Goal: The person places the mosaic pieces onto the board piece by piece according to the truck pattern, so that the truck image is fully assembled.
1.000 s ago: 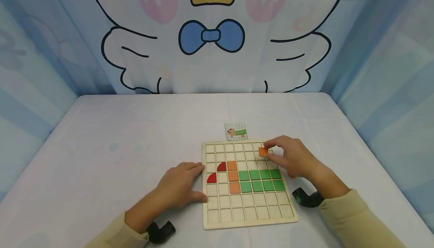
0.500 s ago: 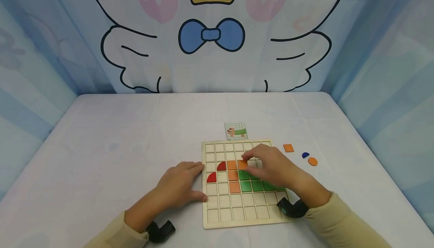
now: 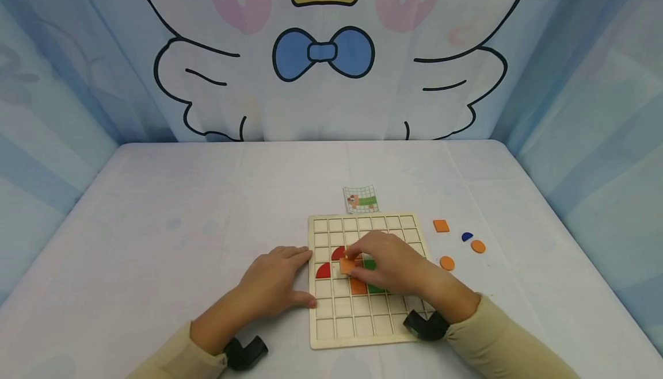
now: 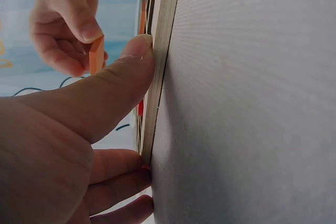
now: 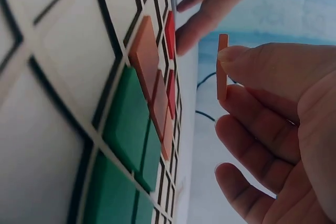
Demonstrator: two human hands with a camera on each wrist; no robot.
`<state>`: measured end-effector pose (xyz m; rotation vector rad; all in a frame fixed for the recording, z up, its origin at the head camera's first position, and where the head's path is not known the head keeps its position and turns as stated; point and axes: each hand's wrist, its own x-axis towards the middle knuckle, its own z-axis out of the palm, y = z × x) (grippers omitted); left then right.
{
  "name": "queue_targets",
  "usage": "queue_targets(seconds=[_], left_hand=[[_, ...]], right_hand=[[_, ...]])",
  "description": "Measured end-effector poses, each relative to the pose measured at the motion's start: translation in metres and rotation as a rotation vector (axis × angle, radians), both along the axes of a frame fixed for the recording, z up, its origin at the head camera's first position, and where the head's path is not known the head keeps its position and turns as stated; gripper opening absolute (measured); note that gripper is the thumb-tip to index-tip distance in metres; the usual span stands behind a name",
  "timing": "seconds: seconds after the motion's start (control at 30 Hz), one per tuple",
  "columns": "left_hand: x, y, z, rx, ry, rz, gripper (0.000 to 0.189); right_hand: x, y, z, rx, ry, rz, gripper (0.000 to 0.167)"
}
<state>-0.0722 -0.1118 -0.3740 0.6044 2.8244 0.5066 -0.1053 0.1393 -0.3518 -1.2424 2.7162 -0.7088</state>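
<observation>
Tile (image 3: 346, 266) pinched in right grip (image 3: 385, 261) looks light and stiff, just hold its edges. Left grip (image 3: 274, 281) is spread against board (image 3: 324, 328) at nine o'clock.

Premises: a small curtained booth, in the manner of a play corner. A white cloth hanging (image 3: 383, 114) with a cartoon figure (image 3: 323, 94) in bold outline, including a blue bow tie (image 3: 322, 53), closes the far side; pale blue patterned curtains (image 3: 595, 114) flank it left and right. A cloth-covered table (image 3: 207, 195) fills the space between. A wooden grid board (image 3: 383, 326) and small picture card (image 3: 361, 200) support the finding. Whether home, school or studio cannot be determined.
</observation>
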Motion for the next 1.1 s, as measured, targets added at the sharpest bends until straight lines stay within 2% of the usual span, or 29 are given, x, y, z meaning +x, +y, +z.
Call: queue_targets(seconds=[0.27, 0.43, 0.63, 0.93, 1.1], left_hand=[[0.000, -0.002, 0.001, 0.008, 0.014, -0.009, 0.085], [0.000, -0.002, 0.000, 0.013, 0.014, -0.013, 0.085], [0.000, -0.002, 0.000, 0.013, 0.007, -0.009, 0.086], [0.000, -0.002, -0.001, 0.015, 0.007, -0.012, 0.085], [0.000, -0.001, -0.001, 0.010, 0.004, -0.008, 0.084]], right_hand=[[0.004, -0.014, -0.001, 0.050, -0.056, 0.007, 0.022], [0.005, -0.021, -0.001, 0.059, -0.060, 0.028, 0.020], [0.007, -0.029, -0.007, 0.082, -0.038, 0.033, 0.020], [0.008, -0.035, -0.009, 0.097, 0.023, 0.102, 0.015], [0.009, -0.037, -0.010, 0.125, 0.032, 0.110, 0.017]])
